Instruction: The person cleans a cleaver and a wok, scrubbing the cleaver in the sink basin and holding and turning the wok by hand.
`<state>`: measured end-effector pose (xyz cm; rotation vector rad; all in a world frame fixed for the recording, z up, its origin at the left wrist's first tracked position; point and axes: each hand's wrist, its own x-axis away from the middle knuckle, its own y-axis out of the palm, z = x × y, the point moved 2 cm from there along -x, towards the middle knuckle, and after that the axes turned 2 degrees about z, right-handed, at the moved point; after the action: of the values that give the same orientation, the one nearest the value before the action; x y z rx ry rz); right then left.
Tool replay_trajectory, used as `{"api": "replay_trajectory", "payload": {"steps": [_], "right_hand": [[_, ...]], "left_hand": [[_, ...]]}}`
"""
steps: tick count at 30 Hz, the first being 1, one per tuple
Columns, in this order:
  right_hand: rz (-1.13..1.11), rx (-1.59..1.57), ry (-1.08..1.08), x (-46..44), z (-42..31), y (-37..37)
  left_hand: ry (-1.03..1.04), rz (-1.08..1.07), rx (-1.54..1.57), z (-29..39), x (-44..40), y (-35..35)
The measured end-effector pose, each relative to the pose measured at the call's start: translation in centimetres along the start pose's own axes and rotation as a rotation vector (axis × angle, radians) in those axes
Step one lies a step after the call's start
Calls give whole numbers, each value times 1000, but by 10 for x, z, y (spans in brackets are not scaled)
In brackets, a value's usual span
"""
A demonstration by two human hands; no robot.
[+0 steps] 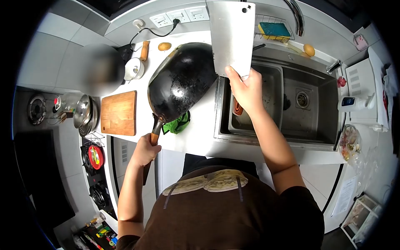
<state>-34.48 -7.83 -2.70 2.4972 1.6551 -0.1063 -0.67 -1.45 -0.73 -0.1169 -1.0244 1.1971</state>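
Observation:
My left hand [146,151] is wrapped round the wooden handle of a black wok [183,79]. The wok is tilted, with its dark, worn outer side facing me, over the white counter. My right hand [246,89] grips a cleaver [232,39], its wide metal blade held upright in front of the sink's left side. The cleaver's handle is mostly hidden in my fingers. A green cloth [178,123] lies on the counter below the wok, partly covered by it. The blade's left edge is close to the wok's right side; I cannot tell whether they touch.
A wooden cutting board [118,113] and a white bowl [134,69] are on the left. The steel sink [312,133] has two basins, with a faucet [298,18] behind. A sponge [275,30] sits in a wire rack. Potatoes [164,46] lie along the back.

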Motion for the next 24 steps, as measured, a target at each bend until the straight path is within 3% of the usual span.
{"api": "replay_trajectory", "payload": {"steps": [5, 12, 15, 17, 20, 24], "right_hand": [[-127, 174, 163, -6, 0, -1], [-103, 61, 131, -12, 12, -2], [-115, 65, 128, -18, 11, -5], [-220, 61, 353, -19, 13, -7], [-237, -30, 399, -16, 14, -6], [-177, 80, 191, -14, 20, -4]], "left_hand": [[13, 22, -65, -1, 0, 0], [-15, 41, -75, -5, -1, 3], [108, 73, -202, -13, -6, 4], [114, 77, -214, -13, -5, 4], [38, 81, -221, -10, -3, 2], [57, 86, -236, -10, -3, 2]]}}
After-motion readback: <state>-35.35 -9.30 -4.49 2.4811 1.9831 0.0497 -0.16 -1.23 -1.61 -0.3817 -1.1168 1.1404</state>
